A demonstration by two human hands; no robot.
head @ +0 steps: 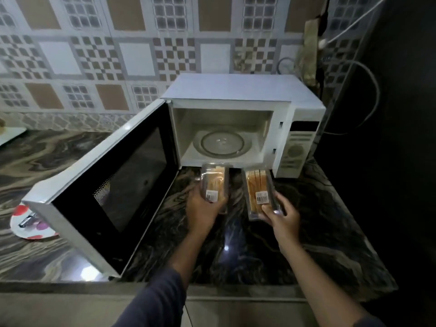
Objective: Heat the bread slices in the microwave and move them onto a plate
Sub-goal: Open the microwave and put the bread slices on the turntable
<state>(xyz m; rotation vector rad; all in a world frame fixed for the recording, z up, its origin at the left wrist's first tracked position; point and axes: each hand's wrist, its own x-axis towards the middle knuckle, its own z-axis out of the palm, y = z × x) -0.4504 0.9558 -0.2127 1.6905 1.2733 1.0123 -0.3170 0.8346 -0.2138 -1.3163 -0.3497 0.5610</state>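
A white microwave [236, 90] stands on the counter with its door [113, 185] swung wide open to the left. Its glass turntable [221, 143] is bare. My left hand [203, 213] grips a clear plastic pack of bread slices [213, 182] just in front of the microwave opening. My right hand [280, 218] holds a second clear pack of bread slices [258, 190] with a barcode label, beside the first. A white plate with red and pink dots [23, 223] lies at the far left, partly hidden behind the door's corner.
The dark marbled counter [306, 232] runs along the patterned tile wall. Cables [368, 90] hang at the right behind the microwave, next to a dark tall surface. The edge of a white board [9, 135] shows at the far left.
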